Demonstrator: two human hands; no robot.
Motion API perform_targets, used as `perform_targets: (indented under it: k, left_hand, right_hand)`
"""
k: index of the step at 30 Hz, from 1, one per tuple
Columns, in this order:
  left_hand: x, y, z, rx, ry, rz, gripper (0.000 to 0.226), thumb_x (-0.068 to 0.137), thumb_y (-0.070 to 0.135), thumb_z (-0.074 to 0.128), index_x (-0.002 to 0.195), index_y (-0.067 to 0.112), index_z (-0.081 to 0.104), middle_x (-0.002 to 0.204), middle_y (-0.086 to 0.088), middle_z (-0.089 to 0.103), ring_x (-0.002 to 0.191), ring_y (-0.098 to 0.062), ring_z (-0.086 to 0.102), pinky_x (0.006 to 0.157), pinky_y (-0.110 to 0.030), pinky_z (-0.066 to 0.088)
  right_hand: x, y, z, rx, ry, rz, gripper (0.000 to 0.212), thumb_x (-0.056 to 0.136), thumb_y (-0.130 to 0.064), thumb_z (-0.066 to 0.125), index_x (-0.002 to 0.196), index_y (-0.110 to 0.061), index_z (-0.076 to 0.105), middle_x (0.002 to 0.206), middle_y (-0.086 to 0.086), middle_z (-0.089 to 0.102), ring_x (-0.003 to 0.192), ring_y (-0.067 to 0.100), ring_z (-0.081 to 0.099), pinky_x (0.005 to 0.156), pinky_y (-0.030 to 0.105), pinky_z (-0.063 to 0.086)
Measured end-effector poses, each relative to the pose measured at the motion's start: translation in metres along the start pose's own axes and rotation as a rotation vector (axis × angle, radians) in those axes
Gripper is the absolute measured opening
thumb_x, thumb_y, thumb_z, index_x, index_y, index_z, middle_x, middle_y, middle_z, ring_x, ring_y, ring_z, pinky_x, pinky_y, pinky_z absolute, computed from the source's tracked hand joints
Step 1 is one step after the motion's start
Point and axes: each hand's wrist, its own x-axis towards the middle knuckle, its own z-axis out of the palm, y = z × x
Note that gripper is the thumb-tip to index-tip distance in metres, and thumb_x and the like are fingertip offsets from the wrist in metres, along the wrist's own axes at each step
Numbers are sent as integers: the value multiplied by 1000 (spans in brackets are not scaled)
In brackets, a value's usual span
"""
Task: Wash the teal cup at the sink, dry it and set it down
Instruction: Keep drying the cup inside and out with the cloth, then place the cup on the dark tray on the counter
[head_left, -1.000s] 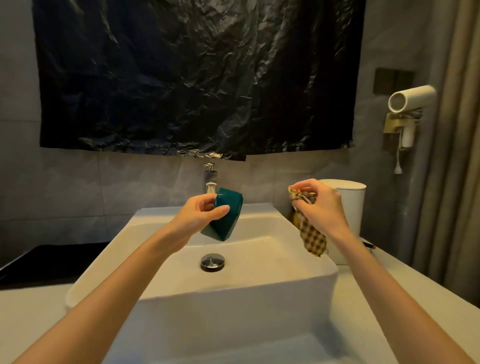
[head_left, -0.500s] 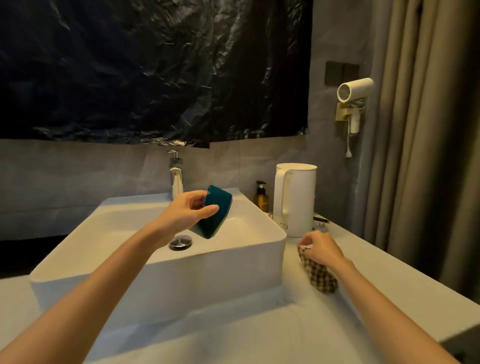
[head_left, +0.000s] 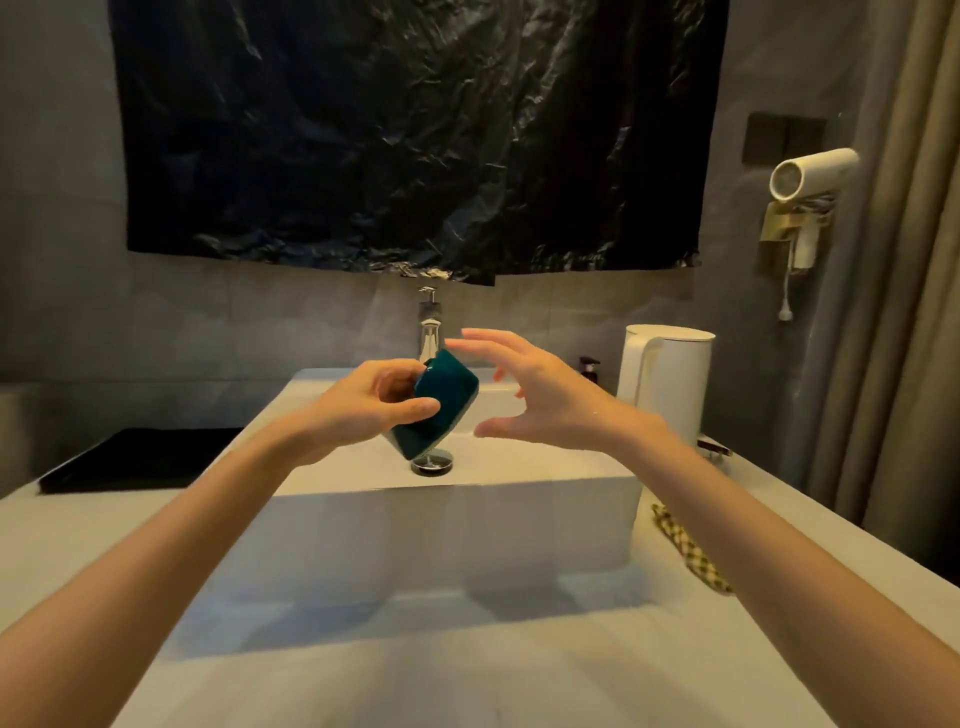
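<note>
My left hand (head_left: 370, 408) grips the teal cup (head_left: 441, 405) and holds it tilted in the air over the white sink (head_left: 452, 525), above the drain plug (head_left: 432, 461). Just to the right of the cup my right hand (head_left: 540, 397) hovers with fingers spread and holds nothing. The checked cloth (head_left: 688, 548) lies on the counter to the right of the sink. The chrome tap (head_left: 429, 327) stands behind the cup.
A white kettle (head_left: 670, 379) and a dark soap bottle (head_left: 588, 368) stand right of the sink. A black tray (head_left: 140, 460) lies on the counter at the left. A hair dryer (head_left: 808, 174) hangs on the right wall by a curtain (head_left: 904, 291).
My right hand has put the checked cloth down on the counter and come up, open, beside the cup. The cup stays tilted in my left hand over the sink.
</note>
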Motion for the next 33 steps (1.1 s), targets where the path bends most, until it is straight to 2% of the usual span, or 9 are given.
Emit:
perform_targets:
  k: [5, 9, 11, 15, 22, 26, 28, 30, 33]
  left_hand:
    - [-46, -19, -47, 31, 1, 4, 37, 87, 18, 62, 123, 17, 55, 114, 0, 67, 110, -14, 61, 99, -37, 47]
    - [-76, -42, -83, 75, 24, 21, 20, 90, 10, 58, 108, 19, 60, 95, 13, 70, 90, 0, 64, 78, -17, 50]
    - [-88, -56, -105, 107, 28, 17, 17, 91, 8, 55, 103, 20, 59, 85, 16, 69, 80, 3, 63, 68, -10, 47]
    - [-102, -87, -150, 224, 31, 2, 21, 91, 14, 58, 111, 18, 58, 98, 7, 67, 96, -10, 64, 86, -27, 53]
    - [-111, -133, -227, 379, 20, -74, 22, 89, 25, 59, 110, 25, 61, 99, 8, 65, 94, -15, 60, 85, -44, 49]
    - [-119, -153, -253, 489, 2, -239, 31, 92, 33, 54, 114, 52, 41, 117, 25, 53, 114, -8, 32, 101, -25, 27]
    - [-123, -158, -260, 501, -8, -273, 31, 93, 32, 52, 115, 51, 39, 116, 30, 48, 112, -2, 23, 105, -23, 16]
    - [-127, -161, -262, 523, -21, -266, 30, 94, 27, 52, 118, 44, 44, 113, 30, 49, 104, 8, 27, 108, -22, 11]
    - [-133, -173, -263, 558, -63, -266, 26, 95, 25, 51, 118, 36, 51, 112, 22, 58, 102, 6, 44, 112, -29, 8]
  right_hand:
    - [51, -28, 27, -90, -81, -169, 72, 79, -35, 76, 137, -46, 35, 153, -17, 27, 135, 10, 35, 100, 40, 48]
    - [85, -67, 51, -115, -97, -271, 61, 81, -38, 73, 131, -44, 39, 137, -22, 44, 102, -17, 43, 75, 13, 46]
    - [104, -82, 68, -131, -92, -321, 57, 79, -41, 73, 126, -42, 41, 128, -23, 48, 93, -14, 43, 72, 19, 47]
    - [148, -106, 106, -171, -99, -433, 55, 76, -46, 73, 121, -35, 44, 116, -18, 55, 98, 2, 47, 74, 33, 52]
    - [220, -141, 166, -119, -140, -547, 46, 72, -39, 73, 107, -24, 48, 97, -10, 53, 80, 14, 53, 55, 40, 49]
    - [245, -156, 185, -128, -225, -545, 46, 73, -39, 73, 107, -23, 48, 99, -7, 56, 83, 18, 57, 53, 34, 46]
    - [251, -167, 193, -130, -260, -517, 44, 75, -38, 72, 108, -21, 49, 103, -4, 57, 86, 19, 57, 54, 31, 41]
    - [252, -175, 203, -119, -294, -472, 39, 80, -35, 69, 110, -19, 49, 107, -2, 57, 87, 21, 59, 53, 29, 37]
    - [246, -183, 225, -72, -325, -385, 31, 82, -28, 68, 105, -16, 51, 102, 1, 57, 81, 23, 62, 50, 31, 42]
